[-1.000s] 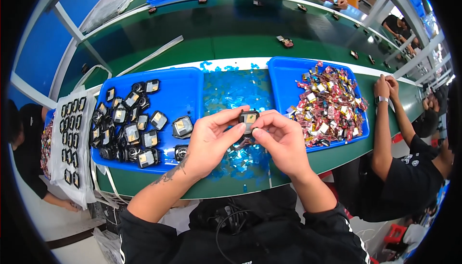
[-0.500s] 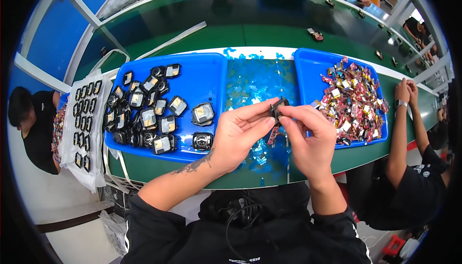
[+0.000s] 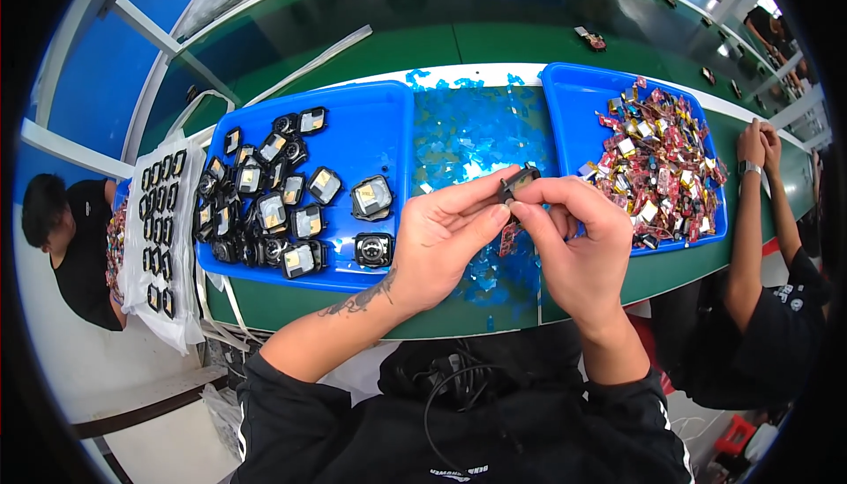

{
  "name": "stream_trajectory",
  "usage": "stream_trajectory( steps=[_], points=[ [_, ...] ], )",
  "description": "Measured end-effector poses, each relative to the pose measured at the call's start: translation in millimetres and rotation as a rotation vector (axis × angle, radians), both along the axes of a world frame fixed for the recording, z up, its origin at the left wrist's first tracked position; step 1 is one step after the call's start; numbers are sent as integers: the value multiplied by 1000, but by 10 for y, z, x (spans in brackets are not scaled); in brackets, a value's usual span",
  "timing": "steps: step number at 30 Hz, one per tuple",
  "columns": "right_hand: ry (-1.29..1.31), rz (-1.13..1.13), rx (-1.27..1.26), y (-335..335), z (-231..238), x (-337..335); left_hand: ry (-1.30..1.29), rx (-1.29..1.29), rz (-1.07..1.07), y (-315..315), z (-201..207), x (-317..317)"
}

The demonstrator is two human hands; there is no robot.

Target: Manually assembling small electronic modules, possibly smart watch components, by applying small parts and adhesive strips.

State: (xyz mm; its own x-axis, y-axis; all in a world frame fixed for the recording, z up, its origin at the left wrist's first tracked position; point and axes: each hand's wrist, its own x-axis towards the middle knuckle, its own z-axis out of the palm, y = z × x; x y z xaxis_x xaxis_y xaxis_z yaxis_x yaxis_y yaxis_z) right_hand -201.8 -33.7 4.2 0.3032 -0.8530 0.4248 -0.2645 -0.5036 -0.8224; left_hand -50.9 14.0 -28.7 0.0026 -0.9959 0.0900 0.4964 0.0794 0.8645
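My left hand (image 3: 441,241) pinches a small black plastic housing (image 3: 520,181) between thumb and fingers. My right hand (image 3: 582,241) is closed at the housing's near side, thumb and index finger pressed on its edge; the exact grip point is partly hidden. Below the housing hangs a small red circuit board (image 3: 509,239), close to both thumbs. Both hands are above a patch of blue film scraps (image 3: 468,144) between two trays. In the left blue tray (image 3: 353,127) lie several black square housings (image 3: 324,186). The right blue tray (image 3: 573,113) is heaped with red circuit boards and silver parts (image 3: 657,162).
Left of the trays, rows of black housings lie on a white sheet (image 3: 181,241). Beyond a white rail, small devices (image 3: 590,39) are spread along a green conveyor belt (image 3: 503,25). A co-worker's arms (image 3: 754,210) are at the right; another person (image 3: 75,246) is at the far left.
The view has shifted slightly. The housing is tilted differently, and its inner face shows more. My right fingers have curled in closer to its near edge.
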Motion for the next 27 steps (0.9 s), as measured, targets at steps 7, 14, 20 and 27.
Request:
stream_trajectory(
  steps=[7, 14, 20, 27],
  points=[
    [32, 22, -74, -51, -33, -19, 27, 65, -35, 30, 36, -5],
    [17, -15, -269, -46, -82, -80, 43, 43, 26, 35, 47, -34],
    [49, 109, -235, 179, -55, -139, 116, 61, 58, 20, 174, -53],
    [-590, 328, 525, 95, -91, -254, -938, -506, 217, 44, 249, 70]
  ],
)
